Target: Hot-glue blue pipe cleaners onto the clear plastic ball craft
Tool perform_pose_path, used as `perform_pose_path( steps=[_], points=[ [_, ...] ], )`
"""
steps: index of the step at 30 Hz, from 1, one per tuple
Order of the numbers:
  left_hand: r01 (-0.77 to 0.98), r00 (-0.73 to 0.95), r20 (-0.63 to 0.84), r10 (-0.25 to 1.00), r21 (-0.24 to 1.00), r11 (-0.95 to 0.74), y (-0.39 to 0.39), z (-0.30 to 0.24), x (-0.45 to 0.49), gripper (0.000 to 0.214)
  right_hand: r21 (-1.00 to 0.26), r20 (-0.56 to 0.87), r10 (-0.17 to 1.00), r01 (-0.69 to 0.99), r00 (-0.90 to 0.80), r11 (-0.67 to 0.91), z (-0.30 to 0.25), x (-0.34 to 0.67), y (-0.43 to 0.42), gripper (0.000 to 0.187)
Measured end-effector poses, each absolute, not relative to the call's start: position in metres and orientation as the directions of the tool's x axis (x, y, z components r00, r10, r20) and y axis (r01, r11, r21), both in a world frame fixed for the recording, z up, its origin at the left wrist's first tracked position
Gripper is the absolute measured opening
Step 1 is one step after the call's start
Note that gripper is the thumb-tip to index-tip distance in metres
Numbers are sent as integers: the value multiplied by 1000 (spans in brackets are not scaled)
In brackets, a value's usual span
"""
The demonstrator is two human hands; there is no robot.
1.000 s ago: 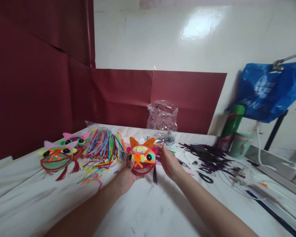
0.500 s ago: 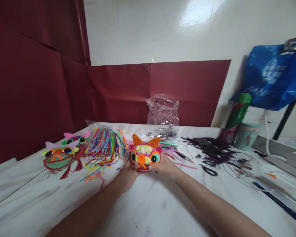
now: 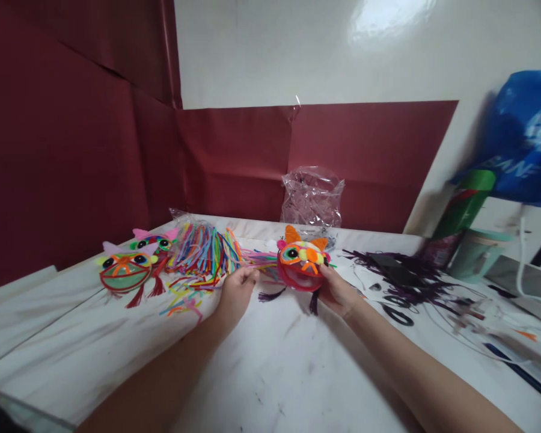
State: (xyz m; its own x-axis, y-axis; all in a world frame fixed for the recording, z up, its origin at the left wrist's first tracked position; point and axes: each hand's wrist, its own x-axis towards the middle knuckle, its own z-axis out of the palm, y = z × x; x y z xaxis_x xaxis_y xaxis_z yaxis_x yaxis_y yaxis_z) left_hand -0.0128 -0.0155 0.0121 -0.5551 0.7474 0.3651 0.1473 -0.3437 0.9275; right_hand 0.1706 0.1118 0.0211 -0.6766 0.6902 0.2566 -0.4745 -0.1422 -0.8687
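Note:
My right hand [image 3: 340, 291] grips the side of a lion-head craft [image 3: 303, 261] made of pipe cleaners, held a little above the table. It has orange ears, big eyes and a red-rimmed open mouth, and dark tassels hang from it. Apart from it, to the left, is my left hand [image 3: 237, 293], its fingers curled together; whatever they hold, if anything, is hidden. Two similar heads lie at the left: the nearer one [image 3: 126, 270] has lilac ears and a green mouth, the farther one [image 3: 155, 242] pink ears.
A bundle of colourful pipe cleaners [image 3: 202, 248] lies behind my left hand, with loose pieces [image 3: 180, 305] before it. Black-handled scissors [image 3: 399, 314] and dark purple strands [image 3: 401, 273] lie right. A clear plastic bag [image 3: 313, 198] stands at the back, a green mug [image 3: 480, 255] far right.
My left hand has come off the lion head and moved left of it. The head is now in my right hand alone, turned and farther right, showing its mouth and tassels. The view has shifted left.

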Motion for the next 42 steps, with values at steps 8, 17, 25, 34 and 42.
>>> perform_pose_path(
  steps=[8,17,25,34,42],
  points=[
    [41,-252,452,856,888,-457,-19,10,9,66,-886,269,596,-437,-757,-154,10,173,107,48],
    [35,-381,244,892,968,-250,-17,13,-7,33,-884,284,690,-460,-666,-79,13,174,118,50],
    [82,-425,136,895,990,-112,-14,6,-15,35,-882,314,728,-472,-609,-14,19,175,115,61],
    [153,-540,360,761,931,-332,-8,-4,-16,44,-862,339,730,-506,-593,-11,33,174,103,59],
    [-128,-235,399,886,891,-435,-28,9,4,94,-933,319,594,-353,-739,61,14,159,87,76]
  ],
)
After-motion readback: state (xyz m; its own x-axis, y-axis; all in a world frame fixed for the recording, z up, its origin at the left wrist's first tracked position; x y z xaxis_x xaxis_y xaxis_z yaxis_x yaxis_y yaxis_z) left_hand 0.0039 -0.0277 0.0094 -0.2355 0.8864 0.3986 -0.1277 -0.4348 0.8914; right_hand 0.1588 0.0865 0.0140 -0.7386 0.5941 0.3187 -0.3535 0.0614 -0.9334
